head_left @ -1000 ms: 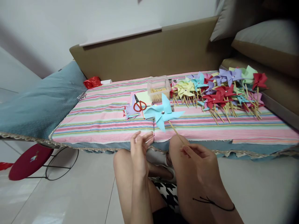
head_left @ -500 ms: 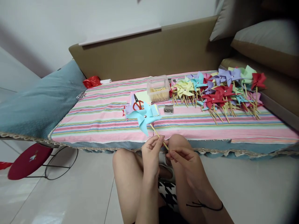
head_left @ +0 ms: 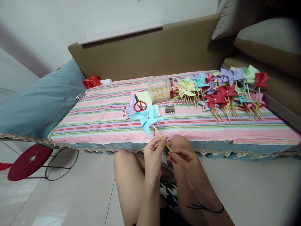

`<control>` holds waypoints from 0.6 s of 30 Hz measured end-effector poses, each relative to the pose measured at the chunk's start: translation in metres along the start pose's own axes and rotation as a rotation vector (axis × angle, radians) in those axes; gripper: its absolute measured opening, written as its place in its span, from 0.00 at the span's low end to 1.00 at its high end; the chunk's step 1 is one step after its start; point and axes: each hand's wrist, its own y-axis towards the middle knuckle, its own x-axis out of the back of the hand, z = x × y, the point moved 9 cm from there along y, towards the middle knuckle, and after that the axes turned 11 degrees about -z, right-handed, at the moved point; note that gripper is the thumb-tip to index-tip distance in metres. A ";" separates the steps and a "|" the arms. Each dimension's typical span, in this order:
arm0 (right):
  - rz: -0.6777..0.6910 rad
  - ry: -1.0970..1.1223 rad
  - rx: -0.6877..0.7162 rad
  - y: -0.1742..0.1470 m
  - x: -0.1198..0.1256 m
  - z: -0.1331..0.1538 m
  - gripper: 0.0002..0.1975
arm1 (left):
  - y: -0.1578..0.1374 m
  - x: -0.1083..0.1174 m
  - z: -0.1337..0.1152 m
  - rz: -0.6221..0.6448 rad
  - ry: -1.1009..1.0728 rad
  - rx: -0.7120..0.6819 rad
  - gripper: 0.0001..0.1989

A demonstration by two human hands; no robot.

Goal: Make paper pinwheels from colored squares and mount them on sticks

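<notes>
A light-blue paper pinwheel (head_left: 147,118) on a thin wooden stick is held up over the front of the striped cloth, its head tilted away to the left. My left hand (head_left: 154,153) pinches the stick about two-thirds of the way down. Lower on the same stick, my right hand (head_left: 182,158) grips the bottom end between thumb and fingers. Behind the pinwheel, red-handled scissors (head_left: 140,105) rest on a stack of coloured paper (head_left: 144,96). A small box of pins (head_left: 169,110) sits open to the right of the pinwheel.
Many finished pinwheels (head_left: 215,97) lie heaped on the right of the striped cloth (head_left: 105,113). A clear plastic box (head_left: 160,86) of sticks stands near the middle. At the left are a red plastic bag (head_left: 91,82) and, on the floor, a red stool (head_left: 30,161).
Both hands and the pinwheel have shifted slightly to the right. More of the scissors' handles shows behind the pinwheel. The grip on the stick looks the same.
</notes>
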 end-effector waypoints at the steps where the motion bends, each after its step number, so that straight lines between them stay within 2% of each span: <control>1: -0.010 0.001 0.005 0.000 0.001 0.000 0.07 | 0.000 0.000 0.000 -0.002 -0.001 0.000 0.09; 8: -0.066 -0.002 0.002 0.000 0.006 0.001 0.06 | 0.000 0.003 -0.001 -0.028 -0.034 0.008 0.09; 12: -0.126 -0.006 0.011 0.002 0.013 0.008 0.07 | 0.000 0.006 -0.006 -0.043 -0.022 -0.045 0.10; 14: -0.230 -0.055 0.029 0.008 0.037 0.009 0.07 | 0.002 0.010 -0.009 -0.057 -0.011 -0.078 0.10; 16: -0.355 -0.175 0.063 0.018 0.079 0.008 0.09 | 0.004 0.016 -0.011 -0.075 -0.010 -0.091 0.10; 18: -0.443 -0.355 0.085 0.029 0.133 0.000 0.13 | 0.007 0.021 -0.011 -0.094 -0.022 -0.082 0.10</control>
